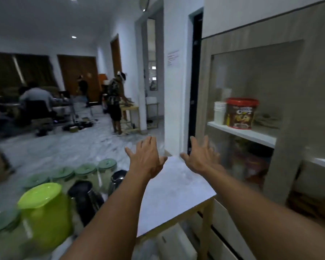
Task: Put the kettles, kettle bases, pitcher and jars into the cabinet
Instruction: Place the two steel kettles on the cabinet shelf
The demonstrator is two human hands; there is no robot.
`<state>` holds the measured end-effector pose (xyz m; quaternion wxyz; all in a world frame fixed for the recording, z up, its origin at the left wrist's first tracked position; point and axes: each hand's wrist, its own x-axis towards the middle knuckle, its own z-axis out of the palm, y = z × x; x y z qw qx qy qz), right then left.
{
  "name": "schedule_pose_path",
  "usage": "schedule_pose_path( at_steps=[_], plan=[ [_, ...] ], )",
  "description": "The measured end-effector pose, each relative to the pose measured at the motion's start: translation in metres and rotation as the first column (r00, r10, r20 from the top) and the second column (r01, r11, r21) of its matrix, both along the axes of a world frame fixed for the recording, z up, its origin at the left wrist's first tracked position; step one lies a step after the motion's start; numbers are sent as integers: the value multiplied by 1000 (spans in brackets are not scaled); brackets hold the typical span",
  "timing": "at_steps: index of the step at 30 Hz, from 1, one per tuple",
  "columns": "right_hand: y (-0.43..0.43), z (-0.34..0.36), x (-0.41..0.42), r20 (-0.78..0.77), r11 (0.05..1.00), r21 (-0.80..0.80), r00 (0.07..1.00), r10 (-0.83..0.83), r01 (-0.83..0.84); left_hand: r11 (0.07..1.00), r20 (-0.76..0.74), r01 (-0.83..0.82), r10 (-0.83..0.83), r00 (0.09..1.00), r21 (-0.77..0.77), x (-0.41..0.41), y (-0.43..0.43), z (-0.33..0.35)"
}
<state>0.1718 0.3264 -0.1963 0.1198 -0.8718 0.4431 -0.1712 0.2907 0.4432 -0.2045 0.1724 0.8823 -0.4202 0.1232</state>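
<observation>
Head view: my left hand [147, 159] and right hand [202, 156] hover spread and empty over the table [176, 192]; green pitcher [45, 209], kettles [86, 199] and green-lidded jars [86, 175] wait at its left; nothing stored yet; next, I judge, reach the cabinet [261, 102] door
</observation>
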Motion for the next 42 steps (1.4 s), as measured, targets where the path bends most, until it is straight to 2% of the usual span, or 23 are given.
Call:
schedule_pose_path(
  at_steps=[5,9,11,13,15,16,19,22,24,28,33,37,39,42],
  plan=[
    [81,-39,104,-84,958,55,955,286,-282,961,-90,-268,273,958,66,71,98,-38],
    [115,-80,162,-129,913,172,911,393,-370,882,-208,-468,469,858,58,104,141,-79],
    [122,-103,188,-85,899,277,924,373,-338,805,-339,-591,570,748,48,115,150,-101],
    [122,-124,211,-29,883,399,959,282,-248,701,-543,-711,617,570,51,129,150,-123],
    [116,-145,233,-40,845,512,979,201,-153,617,-719,-783,579,386,76,145,145,-146],
    [111,-155,241,-58,821,558,982,181,-118,615,-772,-784,539,336,88,152,141,-156],
    [98,-174,259,-82,760,647,985,151,-62,610,-848,-787,462,260,91,170,127,-176],
    [89,-185,270,-65,728,685,995,72,-8,512,-872,-857,444,204,60,183,113,-183],
    [89,-187,273,-31,720,694,999,33,-2,505,-866,-862,445,229,32,186,107,-183],
    [80,-176,265,74,741,672,995,-70,3,535,-838,-843,430,336,-64,185,106,-167],
    [77,-126,227,269,763,646,928,-257,24,591,-798,-758,299,523,-275,167,106,-112],
    [78,-77,163,433,795,598,794,-428,102,660,-730,-599,111,674,-453,135,100,-55],
    [74,-53,128,483,802,573,720,-498,170,682,-700,-523,22,713,-511,115,94,-30],
    [66,-10,63,550,798,526,598,-583,295,709,-686,-422,-118,718,-564,71,76,5]
  ],
)
